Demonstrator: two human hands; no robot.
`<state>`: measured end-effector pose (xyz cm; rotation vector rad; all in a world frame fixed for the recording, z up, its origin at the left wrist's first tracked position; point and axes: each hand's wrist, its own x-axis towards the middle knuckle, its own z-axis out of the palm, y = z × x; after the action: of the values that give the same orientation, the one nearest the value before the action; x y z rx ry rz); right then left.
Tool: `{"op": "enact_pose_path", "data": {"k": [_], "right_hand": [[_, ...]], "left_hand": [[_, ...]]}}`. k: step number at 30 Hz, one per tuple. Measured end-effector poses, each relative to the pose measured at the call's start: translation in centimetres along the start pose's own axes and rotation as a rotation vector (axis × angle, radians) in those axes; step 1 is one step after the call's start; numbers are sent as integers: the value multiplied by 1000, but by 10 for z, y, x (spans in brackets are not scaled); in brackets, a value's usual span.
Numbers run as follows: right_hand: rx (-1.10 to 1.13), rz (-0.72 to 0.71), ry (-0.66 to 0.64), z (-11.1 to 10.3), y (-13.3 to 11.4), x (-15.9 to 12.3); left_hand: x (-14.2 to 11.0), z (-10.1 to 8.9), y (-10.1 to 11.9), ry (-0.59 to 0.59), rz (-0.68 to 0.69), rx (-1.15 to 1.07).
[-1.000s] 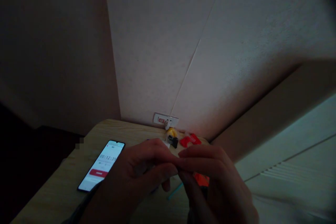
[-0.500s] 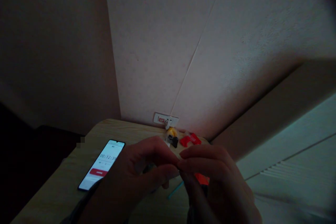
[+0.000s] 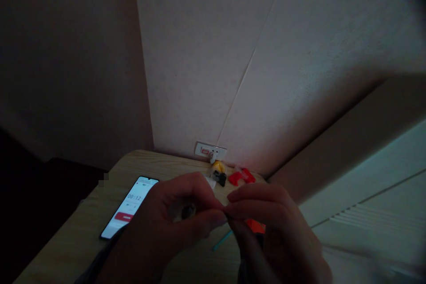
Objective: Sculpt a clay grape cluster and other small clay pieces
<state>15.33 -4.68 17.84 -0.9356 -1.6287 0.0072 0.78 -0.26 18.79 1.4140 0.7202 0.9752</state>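
My left hand [image 3: 186, 213] and my right hand [image 3: 276, 222] meet fingertip to fingertip above the wooden table [image 3: 196, 270]. Thumb and forefinger of each are pinched together, and whatever sits between them is too small and dark to make out. Through the loop of my left fingers a small dark object [image 3: 188, 211] shows on the table. Below the joined fingertips lies a thin teal stick [image 3: 222, 240]. Something orange-red [image 3: 255, 226] is partly hidden behind my right hand.
A lit phone with a timer [image 3: 129, 208] lies on the left, partly covered by my left wrist. Near the wall socket [image 3: 210, 151] are a clear bag with yellow and black material [image 3: 218, 174] and a red packet [image 3: 242, 176]. A pale cabinet [image 3: 372, 204] stands at right.
My left hand has shifted slightly, covering more of the phone's timer digits and showing the dark object through its fingers. Both hands keep their pinch; my right hand has hardly moved.
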Motion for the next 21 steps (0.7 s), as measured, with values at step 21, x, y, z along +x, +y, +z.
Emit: {"op": "enact_pose_path", "data": {"k": [21], "right_hand": [[-6, 19, 8, 0, 1, -1]], "left_hand": [[0, 0, -4, -42, 13, -9]]}}
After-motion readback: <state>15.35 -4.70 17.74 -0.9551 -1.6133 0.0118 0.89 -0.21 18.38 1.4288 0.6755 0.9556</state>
